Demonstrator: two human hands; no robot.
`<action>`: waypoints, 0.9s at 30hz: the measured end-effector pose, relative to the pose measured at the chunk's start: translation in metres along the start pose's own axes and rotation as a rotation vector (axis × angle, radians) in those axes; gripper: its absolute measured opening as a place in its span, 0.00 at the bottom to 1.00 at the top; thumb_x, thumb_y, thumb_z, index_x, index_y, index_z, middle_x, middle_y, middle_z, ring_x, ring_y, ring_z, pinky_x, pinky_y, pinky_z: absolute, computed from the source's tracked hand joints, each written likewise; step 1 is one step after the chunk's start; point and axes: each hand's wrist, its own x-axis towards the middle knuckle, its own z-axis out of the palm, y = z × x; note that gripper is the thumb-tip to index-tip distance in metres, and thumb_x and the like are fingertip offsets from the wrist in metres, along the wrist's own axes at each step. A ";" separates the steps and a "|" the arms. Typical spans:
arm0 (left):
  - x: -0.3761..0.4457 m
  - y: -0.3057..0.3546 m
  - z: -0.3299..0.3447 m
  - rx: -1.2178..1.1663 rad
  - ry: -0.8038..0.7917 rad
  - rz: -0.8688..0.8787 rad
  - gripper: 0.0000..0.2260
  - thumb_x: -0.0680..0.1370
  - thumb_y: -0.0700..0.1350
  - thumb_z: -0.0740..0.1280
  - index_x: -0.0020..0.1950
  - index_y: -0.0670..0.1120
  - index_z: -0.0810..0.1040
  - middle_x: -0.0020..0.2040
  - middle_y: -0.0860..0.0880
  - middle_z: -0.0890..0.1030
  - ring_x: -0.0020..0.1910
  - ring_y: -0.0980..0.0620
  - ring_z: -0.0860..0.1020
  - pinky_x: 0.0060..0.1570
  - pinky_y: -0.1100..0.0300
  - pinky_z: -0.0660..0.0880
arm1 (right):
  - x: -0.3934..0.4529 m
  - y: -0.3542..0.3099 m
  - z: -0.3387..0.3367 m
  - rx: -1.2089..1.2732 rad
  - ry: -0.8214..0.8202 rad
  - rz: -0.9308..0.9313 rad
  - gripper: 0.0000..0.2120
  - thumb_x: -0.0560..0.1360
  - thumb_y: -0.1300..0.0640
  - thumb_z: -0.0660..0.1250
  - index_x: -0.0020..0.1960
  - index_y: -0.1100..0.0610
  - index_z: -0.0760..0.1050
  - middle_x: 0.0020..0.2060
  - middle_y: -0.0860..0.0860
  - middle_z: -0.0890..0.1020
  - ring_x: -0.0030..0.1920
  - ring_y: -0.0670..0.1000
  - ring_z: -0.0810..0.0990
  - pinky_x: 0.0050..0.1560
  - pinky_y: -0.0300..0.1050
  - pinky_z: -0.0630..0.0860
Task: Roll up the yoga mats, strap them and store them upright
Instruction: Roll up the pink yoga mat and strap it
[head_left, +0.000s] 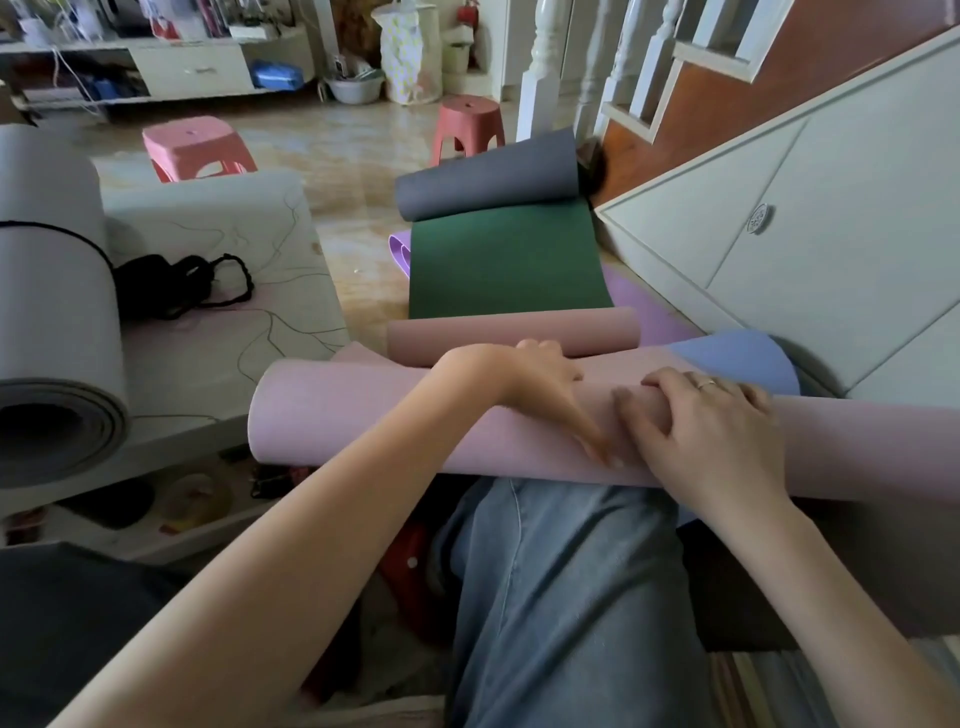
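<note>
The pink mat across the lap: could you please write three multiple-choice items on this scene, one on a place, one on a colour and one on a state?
1. Where does the black cord lie?
A. On the low table at the left
B. On a stool
C. On the green mat

2. What colour is the flat mat on the floor beyond the hands?
A. Yellow
B. Green
C. White

3. How is the pink mat under the hands?
A. Spread flat on the floor
C. Standing upright
B. Rolled, lying across the lap

Answers:
1. A, since the cord sits on the low table beside the grey roll.
2. B, its flat face is dark green.
3. B, the left hand and right hand press on it as a roll.
</note>
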 end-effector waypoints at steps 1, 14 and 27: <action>-0.004 0.003 0.000 0.051 0.081 0.019 0.42 0.61 0.75 0.69 0.67 0.53 0.68 0.62 0.50 0.68 0.65 0.46 0.65 0.63 0.47 0.67 | 0.004 0.001 0.001 -0.007 -0.019 0.012 0.34 0.72 0.33 0.42 0.50 0.54 0.79 0.45 0.55 0.84 0.49 0.58 0.80 0.54 0.53 0.69; -0.022 0.012 0.023 0.401 0.480 0.049 0.36 0.64 0.61 0.75 0.65 0.48 0.65 0.55 0.48 0.78 0.53 0.45 0.78 0.43 0.56 0.68 | 0.043 0.003 -0.002 0.096 -0.261 0.047 0.26 0.80 0.37 0.48 0.41 0.52 0.78 0.49 0.55 0.83 0.54 0.58 0.78 0.47 0.49 0.64; -0.087 0.033 0.008 0.155 0.122 0.036 0.35 0.60 0.60 0.79 0.62 0.65 0.67 0.50 0.52 0.76 0.48 0.50 0.74 0.46 0.57 0.73 | -0.001 -0.014 -0.055 0.192 -0.442 0.124 0.34 0.74 0.36 0.45 0.65 0.53 0.75 0.63 0.56 0.78 0.62 0.58 0.75 0.60 0.51 0.71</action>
